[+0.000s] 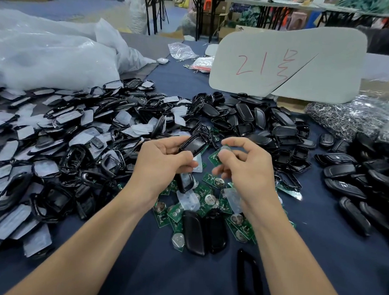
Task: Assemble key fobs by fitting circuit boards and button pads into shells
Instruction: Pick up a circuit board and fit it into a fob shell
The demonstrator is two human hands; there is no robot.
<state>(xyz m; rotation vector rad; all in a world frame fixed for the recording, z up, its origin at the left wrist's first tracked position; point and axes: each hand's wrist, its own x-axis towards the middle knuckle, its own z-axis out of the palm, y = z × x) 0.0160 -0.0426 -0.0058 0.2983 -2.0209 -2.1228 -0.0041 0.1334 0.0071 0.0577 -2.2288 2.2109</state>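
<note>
Over the blue tabletop [134, 270], my left hand [162, 159] grips a black shell [193, 145]. My right hand [245, 164] pinches a green circuit board [220, 155] in its fingers [240, 142], just beside the shell. I should square the board to the cavity, then seat it evenly.

The shell [195, 144] in my left grip [165, 159] is glossy black; the circuit board [215, 157] in my right grip [240, 166] is green. My bench [134, 270] is dark blue. At lower centre, the loose boards [203, 190] are green with silver discs. At upper right, a grey sign [321, 64] carries red writing.
</note>
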